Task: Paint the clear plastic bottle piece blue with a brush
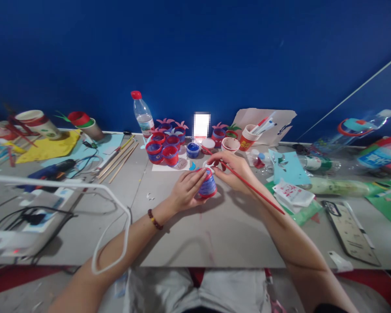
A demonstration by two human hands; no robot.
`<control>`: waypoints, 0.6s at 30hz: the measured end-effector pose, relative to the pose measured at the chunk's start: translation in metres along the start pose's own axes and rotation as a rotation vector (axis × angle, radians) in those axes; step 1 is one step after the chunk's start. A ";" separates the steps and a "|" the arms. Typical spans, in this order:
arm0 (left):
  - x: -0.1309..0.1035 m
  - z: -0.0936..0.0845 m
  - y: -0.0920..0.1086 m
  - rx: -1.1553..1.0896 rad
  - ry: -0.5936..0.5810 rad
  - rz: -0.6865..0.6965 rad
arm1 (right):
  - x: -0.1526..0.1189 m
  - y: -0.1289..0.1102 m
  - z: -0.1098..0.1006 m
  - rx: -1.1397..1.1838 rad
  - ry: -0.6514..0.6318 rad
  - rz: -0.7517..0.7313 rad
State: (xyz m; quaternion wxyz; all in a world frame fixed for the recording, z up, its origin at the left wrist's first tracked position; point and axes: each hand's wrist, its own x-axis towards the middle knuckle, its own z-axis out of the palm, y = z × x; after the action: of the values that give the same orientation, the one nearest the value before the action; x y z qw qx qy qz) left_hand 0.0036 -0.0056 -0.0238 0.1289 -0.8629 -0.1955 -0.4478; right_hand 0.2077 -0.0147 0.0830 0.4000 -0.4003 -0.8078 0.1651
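My left hand (189, 188) is wrapped round a small cup painted blue with red rims (208, 186), held tilted just over the table. A red paintbrush (252, 187) is pinched in my right hand (233, 168); its handle slopes back over my forearm and its tip points toward the paint pots. Just beyond the hands stand an open jar of blue paint (193, 150) and a white-lidded jar (208, 145). Several red and blue painted cups (170, 155) are grouped to the left of these, on white paper.
A water bottle (142, 114) stands behind the painted cups. To the left are wooden sticks (119, 160), a glue gun (52, 171) and a power strip (35, 230), with a white cable (130, 217) crossing my left forearm. A phone (349, 232) and plastic bottles (339, 187) lie at right.
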 end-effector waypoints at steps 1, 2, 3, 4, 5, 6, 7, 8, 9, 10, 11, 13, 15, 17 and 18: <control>0.001 -0.001 0.000 -0.003 0.002 0.004 | 0.000 0.001 0.000 -0.003 -0.010 -0.004; 0.002 -0.001 0.001 -0.006 -0.001 0.005 | 0.000 0.001 0.001 -0.005 -0.017 -0.007; 0.003 -0.002 0.001 -0.007 -0.002 0.007 | 0.000 0.002 0.001 -0.006 -0.022 -0.009; 0.003 -0.002 0.001 -0.007 -0.005 0.008 | 0.000 0.003 0.002 -0.007 -0.025 -0.011; 0.003 -0.003 0.001 -0.005 -0.010 0.009 | 0.000 0.004 0.002 -0.008 -0.027 -0.012; 0.003 -0.003 0.001 -0.003 -0.016 0.008 | 0.000 0.005 0.002 -0.010 -0.027 -0.015; 0.002 -0.003 0.001 -0.002 -0.022 0.007 | 0.000 0.005 0.002 -0.011 -0.027 -0.021; 0.002 -0.002 0.000 -0.002 -0.027 0.007 | -0.001 0.005 0.002 -0.013 -0.025 -0.029; 0.001 -0.002 0.000 -0.002 -0.032 0.006 | -0.002 0.004 0.002 -0.015 -0.021 -0.038; 0.000 -0.002 0.000 -0.001 -0.034 0.003 | -0.002 0.003 0.001 -0.019 -0.015 -0.044; 0.000 -0.001 0.000 -0.002 -0.034 -0.002 | -0.002 0.002 0.001 -0.024 -0.007 -0.050; -0.002 -0.001 -0.001 -0.012 -0.037 -0.023 | 0.001 -0.002 -0.001 -0.048 0.008 -0.052; -0.004 -0.001 -0.002 -0.028 -0.052 -0.081 | 0.008 -0.006 -0.005 -0.088 0.023 -0.040; -0.007 -0.001 -0.003 -0.046 -0.062 -0.161 | 0.013 -0.005 -0.015 -0.139 0.045 -0.024; -0.008 -0.001 -0.004 -0.055 -0.059 -0.195 | 0.010 -0.002 -0.023 -0.172 0.063 -0.020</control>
State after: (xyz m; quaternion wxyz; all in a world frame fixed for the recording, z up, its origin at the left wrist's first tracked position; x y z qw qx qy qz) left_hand -0.0028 -0.0038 -0.0297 0.0551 -0.8558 -0.2701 -0.4377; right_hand 0.2212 -0.0097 0.1036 0.3911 -0.4302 -0.8098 0.0785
